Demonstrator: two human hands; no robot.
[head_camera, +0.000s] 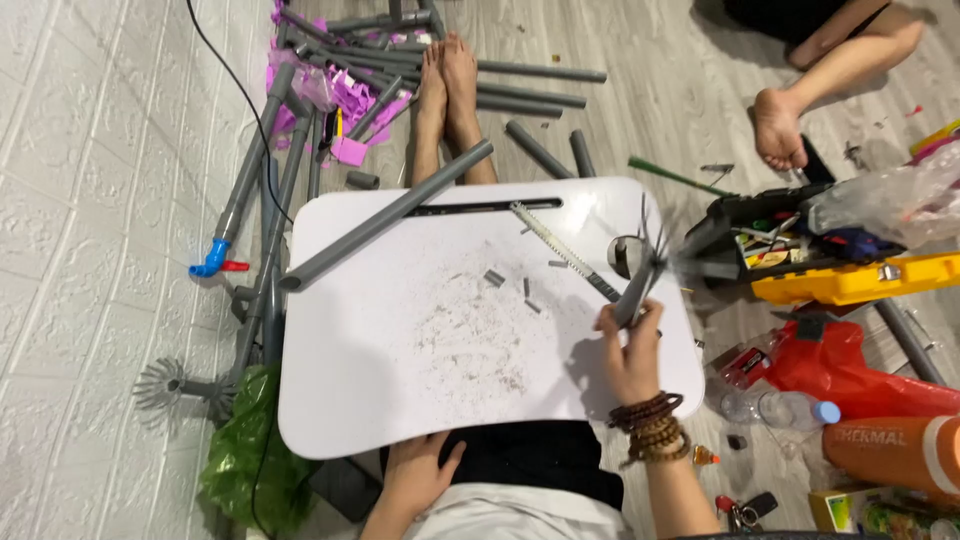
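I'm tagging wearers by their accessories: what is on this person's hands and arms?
Both arms are bare, with no sleeves or gloves. The right hand has several strands of brown wooden bead bracelets stacked at the wrist. The left hand shows no jewellery.

White desk speckled with grey shavings; grey pipe lying across it. Left of desk: pink scraps, blue fitting, green bag. Right of desk: yellow toolbox, red bag.
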